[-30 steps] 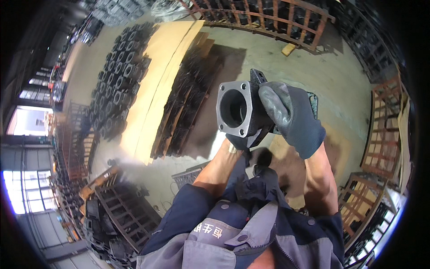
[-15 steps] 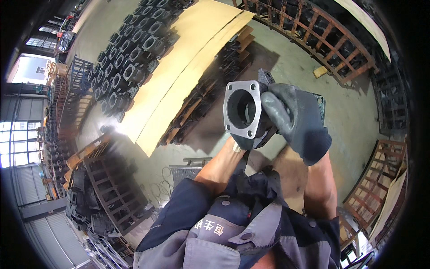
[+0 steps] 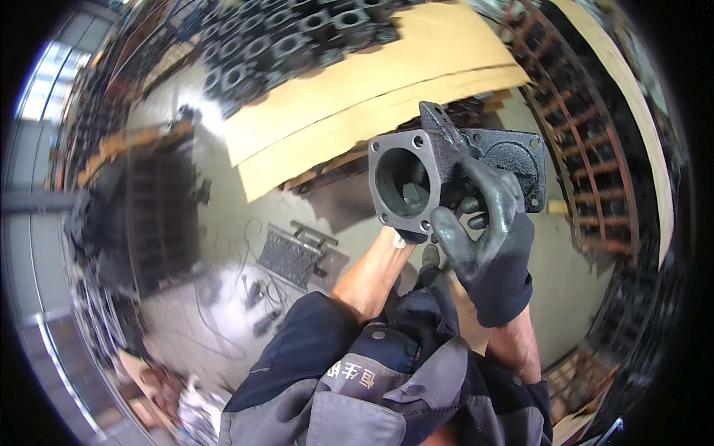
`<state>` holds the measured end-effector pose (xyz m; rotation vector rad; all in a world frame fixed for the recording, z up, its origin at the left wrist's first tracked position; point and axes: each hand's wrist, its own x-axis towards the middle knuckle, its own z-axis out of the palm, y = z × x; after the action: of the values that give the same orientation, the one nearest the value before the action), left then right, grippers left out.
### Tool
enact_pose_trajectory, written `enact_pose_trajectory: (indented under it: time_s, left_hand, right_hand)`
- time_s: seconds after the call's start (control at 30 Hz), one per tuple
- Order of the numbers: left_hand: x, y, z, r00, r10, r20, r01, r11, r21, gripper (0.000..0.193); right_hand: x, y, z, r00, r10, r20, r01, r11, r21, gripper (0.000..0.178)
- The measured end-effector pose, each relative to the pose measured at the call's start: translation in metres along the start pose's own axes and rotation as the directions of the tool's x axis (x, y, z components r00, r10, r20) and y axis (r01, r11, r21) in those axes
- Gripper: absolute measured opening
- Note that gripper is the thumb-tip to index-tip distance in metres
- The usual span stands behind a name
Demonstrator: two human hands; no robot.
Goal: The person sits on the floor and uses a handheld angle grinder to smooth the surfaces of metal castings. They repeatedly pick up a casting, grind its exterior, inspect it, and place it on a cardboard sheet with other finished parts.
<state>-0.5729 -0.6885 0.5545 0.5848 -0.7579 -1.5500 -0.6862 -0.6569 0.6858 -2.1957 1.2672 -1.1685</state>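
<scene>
A dark cast-metal housing (image 3: 404, 182) is held up in front of me. Its bright square flange surrounds a round bore, with bolt holes at the corners. A second, rough dark flange (image 3: 513, 167) and a slotted lug extend from its body. My left hand (image 3: 413, 236), in a dark glove, supports the housing from underneath; most of its fingers are hidden behind it. At the housing's right side is my right hand (image 3: 494, 249), also gloved, with curled fingers against the body and the thumb beside the flange's lower corner.
Beyond the housing, a stack topped with yellow sheet (image 3: 327, 111) carries rows of similar castings (image 3: 290, 48). Rusty metal racks (image 3: 587, 149) stand at the right. A metal step-like stand (image 3: 286, 256) and loose cables lie on the floor at left, near a dark crate (image 3: 160, 215).
My view has turned and the stack now lies straighter ahead. The housing has rotated, showing its second flange. My right hand has slid lower, its thumb coming off the front flange's side.
</scene>
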Motion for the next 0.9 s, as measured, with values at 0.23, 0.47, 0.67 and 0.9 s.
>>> enact_pose_trajectory:
  time_s: [0.23,0.47,0.67,0.9]
  left_hand:
    - [-0.110,0.012,-0.050,0.811,0.326,-0.487,-0.351,0.935,0.040,0.030]
    - [-0.253,-0.016,-0.101,0.325,0.173,-0.930,-0.687,0.719,-0.106,0.028]
    - [-0.389,-0.023,-0.094,-0.142,0.139,-0.980,-0.656,0.728,0.198,0.025]
    - [-0.550,-0.058,-0.132,-0.207,0.178,-0.962,-0.553,0.790,0.265,0.034]
  right_hand:
    - [-0.020,-0.022,0.051,0.914,-0.095,0.396,0.022,0.982,0.185,0.051]
    - [-0.086,-0.015,0.166,0.567,0.045,0.823,-0.451,0.852,0.265,0.023]
    - [-0.160,-0.075,0.252,0.204,-0.230,0.952,-0.113,0.960,0.256,0.027]
    - [-0.265,-0.223,0.341,-0.248,-0.329,0.911,-0.020,0.942,0.334,0.033]
